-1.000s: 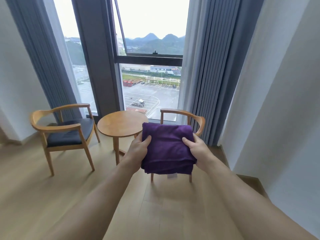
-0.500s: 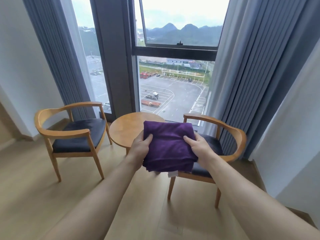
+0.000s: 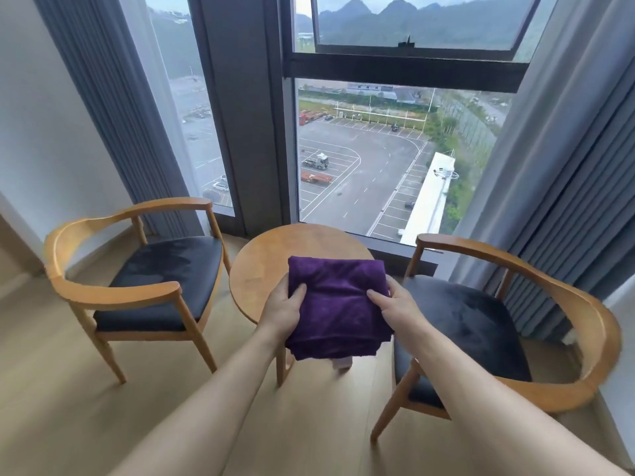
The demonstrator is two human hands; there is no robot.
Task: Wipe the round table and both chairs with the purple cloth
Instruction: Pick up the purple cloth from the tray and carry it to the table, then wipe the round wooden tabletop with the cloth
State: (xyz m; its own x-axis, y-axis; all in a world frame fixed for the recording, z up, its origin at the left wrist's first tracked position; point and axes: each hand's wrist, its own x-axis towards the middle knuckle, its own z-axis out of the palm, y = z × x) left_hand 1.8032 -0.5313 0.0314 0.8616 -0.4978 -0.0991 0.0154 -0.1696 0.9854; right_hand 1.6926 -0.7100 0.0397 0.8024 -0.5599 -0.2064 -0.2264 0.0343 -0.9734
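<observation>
Here the purple cloth (image 3: 338,309), folded into a thick pad, is held up in front of the person between both hands, in line with the near half of the round table (image 3: 275,266); whether it touches the tabletop cannot be told. The left hand (image 3: 283,309) grips the cloth's left edge, thumb curled over the top face and the other fingers hidden underneath. The right hand (image 3: 390,305) grips the right edge the same way, thumb lying on top and pointing left, fingers tucked below out of sight. A small white tag hangs from the cloth's near edge. The left chair (image 3: 144,280), with a wooden frame and dark seat, stands just left of the table; the right chair (image 3: 508,321), of the same kind, stands just right of it. Beyond the table a tall window (image 3: 360,159) shows a car park, with grey curtains (image 3: 567,149) at either side.
</observation>
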